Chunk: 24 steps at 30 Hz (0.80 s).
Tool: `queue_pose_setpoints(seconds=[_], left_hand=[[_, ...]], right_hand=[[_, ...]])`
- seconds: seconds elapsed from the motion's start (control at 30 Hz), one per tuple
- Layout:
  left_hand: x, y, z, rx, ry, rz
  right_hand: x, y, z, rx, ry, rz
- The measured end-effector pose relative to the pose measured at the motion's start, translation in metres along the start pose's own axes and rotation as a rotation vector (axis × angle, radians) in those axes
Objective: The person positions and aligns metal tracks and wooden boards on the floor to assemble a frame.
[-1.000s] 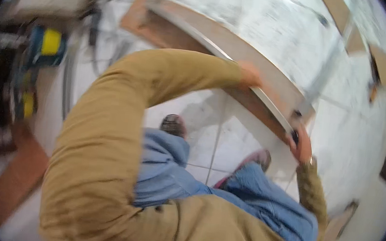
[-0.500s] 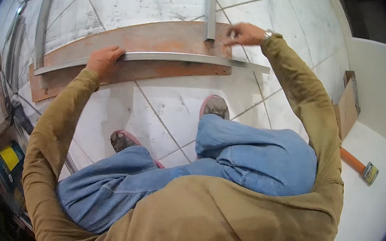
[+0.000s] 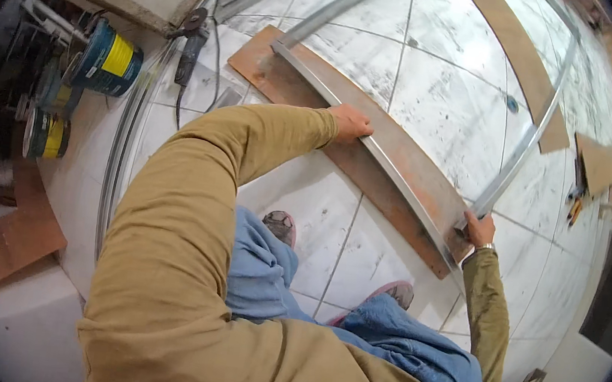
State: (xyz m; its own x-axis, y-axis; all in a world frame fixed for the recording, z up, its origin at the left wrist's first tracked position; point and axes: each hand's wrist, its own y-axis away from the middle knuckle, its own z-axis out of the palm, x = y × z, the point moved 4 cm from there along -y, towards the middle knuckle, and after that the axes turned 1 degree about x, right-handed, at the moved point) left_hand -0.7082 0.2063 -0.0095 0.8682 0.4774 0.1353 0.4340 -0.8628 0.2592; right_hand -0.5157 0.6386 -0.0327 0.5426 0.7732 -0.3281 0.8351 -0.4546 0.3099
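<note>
Metal profile (image 3: 411, 197) lies lengthwise over a wooden board (image 3: 418, 166) on the floor (image 3: 440, 70) before you. White tiles stretch beyond the board, between the left bar (image 3: 346, 7) and right bar (image 3: 519, 159), and again from its near edge to your shoes (image 3: 281, 226); your open room is there. The profile's left end meets the left bar; its right end passes the board's edge, while the right bar stops just short of it. A blue bucket (image 3: 112, 57) and a grinder (image 3: 190, 53) edge your left side. Your hands are apart: the left hand (image 3: 351, 124) grips the profile mid-length, the right hand (image 3: 479, 229) the right bar's near end. Half a second ago your right hand hung loose beside that end; your left was already on the profile.
</note>
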Motion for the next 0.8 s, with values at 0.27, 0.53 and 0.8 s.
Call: queue_pose_setpoints(seconds=[0.27, 0.53, 0.8], left_hand=[[0.001, -0.006, -0.016, 0.027, 0.047, 0.046], [-0.005, -0.013, -0.022, 0.067, 0.077, -0.068], [-0.018, -0.006, -0.012, 0.091, 0.023, -0.032]], right_hand=[[0.013, 0.001, -0.01, -0.086, -0.059, 0.036], [0.02, -0.006, -0.022, 0.038, 0.188, 0.016], [0.02, 0.006, -0.035, -0.056, 0.062, 0.182]])
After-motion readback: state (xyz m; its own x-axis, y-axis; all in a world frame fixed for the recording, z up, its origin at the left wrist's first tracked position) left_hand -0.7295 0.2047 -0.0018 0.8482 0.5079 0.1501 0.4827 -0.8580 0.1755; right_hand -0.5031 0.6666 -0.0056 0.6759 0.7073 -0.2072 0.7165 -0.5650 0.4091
